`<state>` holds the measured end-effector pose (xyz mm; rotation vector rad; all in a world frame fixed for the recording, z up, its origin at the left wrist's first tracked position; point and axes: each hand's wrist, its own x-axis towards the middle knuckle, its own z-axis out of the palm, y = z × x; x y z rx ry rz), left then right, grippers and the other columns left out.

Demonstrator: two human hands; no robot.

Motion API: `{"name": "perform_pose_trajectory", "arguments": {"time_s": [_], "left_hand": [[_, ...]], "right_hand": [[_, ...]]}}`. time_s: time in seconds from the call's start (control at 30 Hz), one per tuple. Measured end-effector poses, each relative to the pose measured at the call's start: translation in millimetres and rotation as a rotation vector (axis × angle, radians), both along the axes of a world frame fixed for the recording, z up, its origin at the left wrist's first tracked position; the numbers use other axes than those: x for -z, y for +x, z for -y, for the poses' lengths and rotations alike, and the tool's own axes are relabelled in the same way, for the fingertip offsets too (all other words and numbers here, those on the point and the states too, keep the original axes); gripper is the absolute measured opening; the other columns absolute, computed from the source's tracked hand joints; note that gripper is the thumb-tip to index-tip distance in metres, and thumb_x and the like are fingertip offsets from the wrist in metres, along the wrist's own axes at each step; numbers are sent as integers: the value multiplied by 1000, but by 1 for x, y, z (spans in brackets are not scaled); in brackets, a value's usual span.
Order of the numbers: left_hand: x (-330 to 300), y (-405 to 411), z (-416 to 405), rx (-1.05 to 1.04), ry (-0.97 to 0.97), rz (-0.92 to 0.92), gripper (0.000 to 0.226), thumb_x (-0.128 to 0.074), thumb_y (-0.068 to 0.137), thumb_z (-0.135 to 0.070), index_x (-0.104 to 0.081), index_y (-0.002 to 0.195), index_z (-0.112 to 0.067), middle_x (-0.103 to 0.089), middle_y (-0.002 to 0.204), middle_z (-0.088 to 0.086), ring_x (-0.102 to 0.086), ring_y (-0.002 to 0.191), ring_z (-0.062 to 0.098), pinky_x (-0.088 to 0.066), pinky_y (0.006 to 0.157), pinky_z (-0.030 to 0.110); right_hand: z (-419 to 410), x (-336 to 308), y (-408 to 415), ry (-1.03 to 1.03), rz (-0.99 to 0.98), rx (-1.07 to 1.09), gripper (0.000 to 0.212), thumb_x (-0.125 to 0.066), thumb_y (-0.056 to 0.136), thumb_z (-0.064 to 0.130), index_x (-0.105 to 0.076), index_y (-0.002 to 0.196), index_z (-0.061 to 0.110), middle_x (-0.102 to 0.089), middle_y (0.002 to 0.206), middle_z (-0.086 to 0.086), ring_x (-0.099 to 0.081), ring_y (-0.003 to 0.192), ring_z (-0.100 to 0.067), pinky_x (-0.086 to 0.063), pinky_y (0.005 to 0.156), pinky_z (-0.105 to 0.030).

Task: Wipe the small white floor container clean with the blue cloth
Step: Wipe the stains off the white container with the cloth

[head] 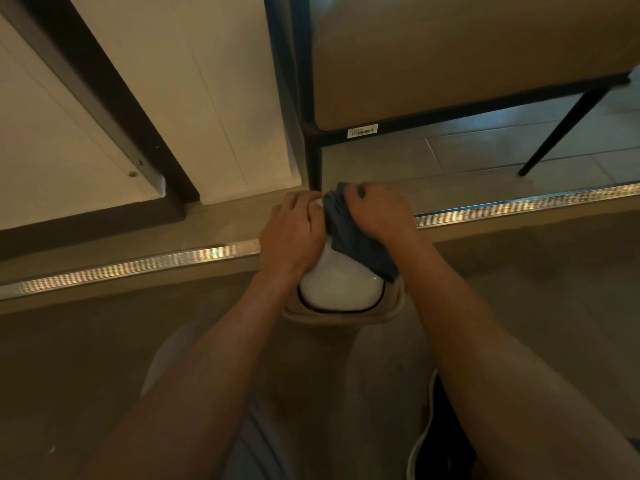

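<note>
The small white container [341,287] stands on the floor in the middle of the view, with a dark line round its rounded top and a beige base under it. My left hand [292,233] grips its far left side, fingers curled over the top edge. The blue cloth [356,242] drapes over the container's far right part. My right hand [379,211] holds the cloth bunched under curled fingers and presses it against the container. The container's far side is hidden by both hands and the cloth.
A metal-edged floor step [519,204] runs across behind the container. Beyond it stands a tan upholstered seat [450,64] on black legs [313,161]. White panels and a dark frame [114,109] fill the left. A dark shoe with a white sole [429,441] is at the lower right.
</note>
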<state>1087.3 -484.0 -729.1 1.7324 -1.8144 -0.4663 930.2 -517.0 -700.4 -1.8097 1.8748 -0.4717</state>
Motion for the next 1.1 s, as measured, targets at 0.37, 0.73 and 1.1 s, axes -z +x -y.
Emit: {"name": "perform_pose_trajectory", "arguments": {"time_s": [0.37, 0.73, 1.1], "left_hand": [[-1, -1, -4, -36, 8, -48, 43, -28, 106, -34, -59, 132, -21, -58, 135, 1, -56, 115, 21, -45, 95, 35], [0, -1, -2, -24, 9, -32, 43, -29, 105, -33, -59, 132, -19, -59, 132, 3, -57, 113, 21, -48, 96, 39], [1, -2, -2, -45, -4, -33, 48, -27, 103, -38, -60, 132, -20, -60, 133, 3, -57, 113, 21, -48, 95, 37]], "right_hand": [[-87, 46, -2, -278, 643, 388, 41, -38, 104, 48, -47, 139, 29, -56, 126, 9, -55, 115, -5, -47, 95, -24], [-6, -11, -15, 205, 21, 151, 43, -26, 105, 27, -56, 117, -2, -59, 120, -26, -56, 106, -37, -43, 90, -41], [-59, 35, -7, -357, 221, 64, 47, -38, 103, 40, -48, 140, 13, -54, 138, -9, -49, 125, -18, -40, 106, -33]]}}
